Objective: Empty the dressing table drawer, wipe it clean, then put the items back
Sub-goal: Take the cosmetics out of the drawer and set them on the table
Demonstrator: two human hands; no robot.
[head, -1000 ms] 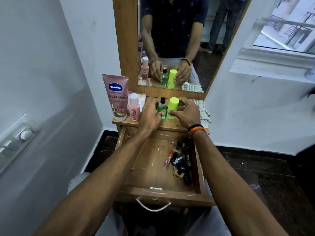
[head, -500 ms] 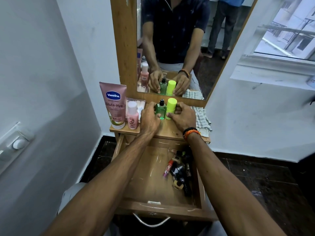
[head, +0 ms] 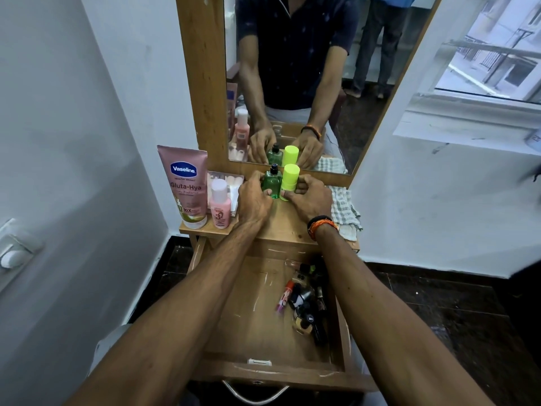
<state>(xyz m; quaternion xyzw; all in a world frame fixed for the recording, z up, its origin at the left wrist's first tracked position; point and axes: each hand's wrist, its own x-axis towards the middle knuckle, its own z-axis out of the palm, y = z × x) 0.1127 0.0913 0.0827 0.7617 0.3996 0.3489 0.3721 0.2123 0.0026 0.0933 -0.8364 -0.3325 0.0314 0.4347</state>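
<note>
**Two bottles held upright on the table top, drawer open below**

The green bottle point(head: 271, 185) and the yellow-green bottle point(head: 289, 180) stand side by side at the mirror's point(head: 292, 68) foot. The left hand point(head: 254, 200) curls round the green bottle; the right hand point(head: 311, 200) curls round the yellow-green one. Left of them stand a pink bottle point(head: 220, 204) and a Vaseline tube point(head: 184, 186); a checked cloth point(head: 344, 209) lies to the right. Below the table point(head: 281, 227), the open drawer point(head: 251, 317) holds small cosmetics point(head: 307, 300) along its right side. White walls flank the unit.
</note>
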